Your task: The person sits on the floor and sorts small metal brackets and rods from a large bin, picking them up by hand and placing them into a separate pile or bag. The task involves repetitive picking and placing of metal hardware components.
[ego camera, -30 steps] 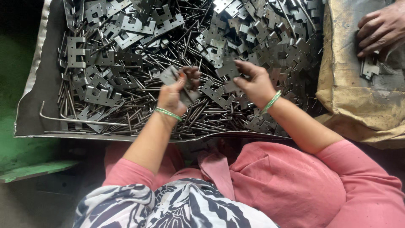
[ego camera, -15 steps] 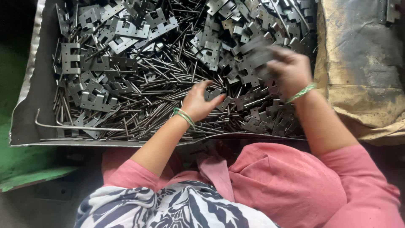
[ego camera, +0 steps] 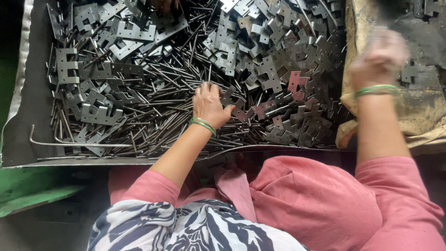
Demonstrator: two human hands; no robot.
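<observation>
A big heap of flat grey metal hinge plates (ego camera: 269,69) and thin steel pins (ego camera: 162,107) covers a dark sheet in front of me. My left hand (ego camera: 209,104), with a green bangle at the wrist, rests palm down on the pins in the middle of the heap, fingers curled into them. My right hand (ego camera: 381,58), blurred by motion, is over the brown sack (ego camera: 418,107) at the right; whether it holds anything cannot be made out. A few hinge plates (ego camera: 409,72) lie on the sack beside it.
A long bent rod (ego camera: 79,144) lies along the near left edge of the sheet. A green surface (ego camera: 28,195) sits at the lower left. Another person's hand (ego camera: 165,5) shows at the top edge. My pink clothing and patterned scarf fill the foreground.
My right hand has swung from the heap's middle rightwards onto the sack. My left hand moved forward and settled on the pins. The other person's hand left the sack.
</observation>
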